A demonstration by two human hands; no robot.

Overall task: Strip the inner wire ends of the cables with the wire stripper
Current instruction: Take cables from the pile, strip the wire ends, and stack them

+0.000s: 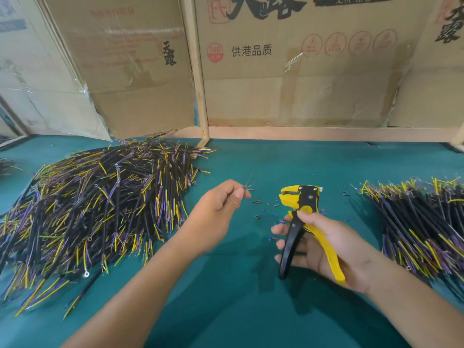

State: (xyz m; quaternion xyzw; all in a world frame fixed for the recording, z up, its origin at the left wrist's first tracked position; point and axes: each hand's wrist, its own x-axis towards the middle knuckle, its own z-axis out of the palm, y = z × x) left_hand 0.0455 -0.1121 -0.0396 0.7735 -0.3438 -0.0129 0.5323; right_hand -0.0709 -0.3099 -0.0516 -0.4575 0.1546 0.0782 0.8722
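Observation:
My right hand (324, 249) grips the yellow and black wire stripper (302, 222) by its handles, jaws pointing away from me and slightly left. My left hand (221, 209) pinches a cable, and only its short inner wire ends (247, 187) stick out past the thumb; the rest of that cable is hidden by the hand. The wire ends sit a short way left of the stripper's jaws, not touching them. Small cut bits of insulation (266, 207) lie scattered on the green table between both hands.
A big heap of black cables with yellow, blue and purple wires (100, 204) covers the left of the green table (226, 310). Another cable pile (426, 227) lies at the right. Cardboard panels and a wooden frame (200, 96) wall off the back.

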